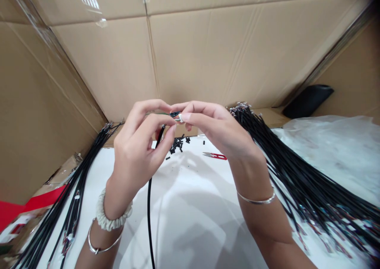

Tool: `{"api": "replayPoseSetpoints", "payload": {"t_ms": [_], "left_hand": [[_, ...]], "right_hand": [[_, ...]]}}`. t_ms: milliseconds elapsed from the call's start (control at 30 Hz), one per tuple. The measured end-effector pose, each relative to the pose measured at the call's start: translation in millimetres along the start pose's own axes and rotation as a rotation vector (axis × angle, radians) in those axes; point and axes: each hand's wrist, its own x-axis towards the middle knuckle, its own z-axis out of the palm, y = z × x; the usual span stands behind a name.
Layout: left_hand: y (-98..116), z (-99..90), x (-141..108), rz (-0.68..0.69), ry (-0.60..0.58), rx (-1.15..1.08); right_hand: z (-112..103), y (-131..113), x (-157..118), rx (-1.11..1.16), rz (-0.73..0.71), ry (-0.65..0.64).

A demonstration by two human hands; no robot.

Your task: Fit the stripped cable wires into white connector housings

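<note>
A black cable [150,217] rises from the bottom edge to my left hand [141,142], whose fingers are closed on the thin coloured wires at its upper end. My right hand [208,120] pinches a small white connector [181,118] where those wires meet it. Both hands are held close together above the far side of the white table [184,205], fingertips nearly touching. Beneath them lie many small black tube pieces [178,143]. Red-handled snips [218,156] rest just right of these, blades pointing left.
Bundles of black cables lie at the left [86,166] and right [285,162]. Cardboard walls [202,55] stand behind and beside the table. Clear plastic sheeting [335,146] and a dark rounded object [308,100] are at the right.
</note>
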Motion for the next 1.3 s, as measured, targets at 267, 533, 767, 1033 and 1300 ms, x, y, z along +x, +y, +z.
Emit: {"api": "replayPoseSetpoints", "payload": {"t_ms": [267,533,767,1033,1300], "left_hand": [[-2.0,0.4,0.5,0.074,0.017,0.032],[-0.1,-0.9,1.2,0.115,0.032,0.086],[0.0,-1.4,1.0,0.120,0.035,0.100],[1.6,-1.8,2.0,0.126,0.028,0.121],[-1.2,-3.2,3.4,0.169,0.042,0.150]], "right_hand": [[3.1,3.1,1.5,0.033,-0.036,-0.075],[-0.1,4.5,1.9,0.103,-0.011,-0.102],[-0.4,4.4,2.6,0.166,-0.010,-0.106],[-1.3,5.1,5.6,0.226,0.032,-0.127],[0.2,6.1,4.9,0.242,0.035,-0.130]]}}
